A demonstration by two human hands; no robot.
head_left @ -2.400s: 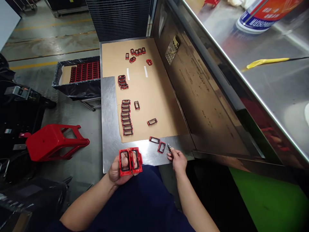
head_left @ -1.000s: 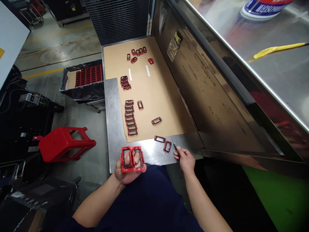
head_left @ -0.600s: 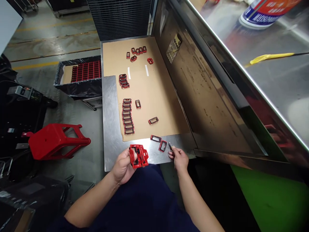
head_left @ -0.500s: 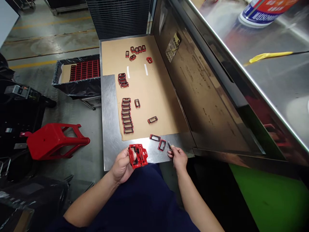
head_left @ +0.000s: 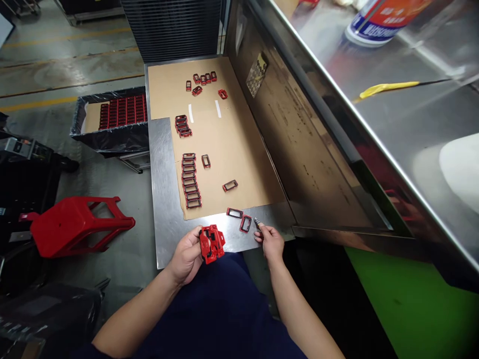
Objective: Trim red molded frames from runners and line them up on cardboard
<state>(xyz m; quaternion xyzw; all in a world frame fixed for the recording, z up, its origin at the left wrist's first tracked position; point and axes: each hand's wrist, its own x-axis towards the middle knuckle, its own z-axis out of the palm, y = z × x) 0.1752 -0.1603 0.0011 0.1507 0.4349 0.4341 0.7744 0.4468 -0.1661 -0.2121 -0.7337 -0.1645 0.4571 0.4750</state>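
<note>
My left hand is closed around a red plastic double-frame part, held edge-on over the near edge of the steel table. My right hand is closed on a small metal tool whose tip points toward two loose red-and-black frames on the steel. A neat column of the same frames lies on the brown cardboard sheet, with single frames beside it.
More frames sit at the far end of the cardboard. A black-lined bin of red parts stands left of the table. A red stool lies on the floor. A steel counter with a yellow-handled tool rises on the right.
My left hand has turned the red double-frame part from flat and face-up to edge-on, folded together. My right hand has stayed by the loose frames with its tool.
</note>
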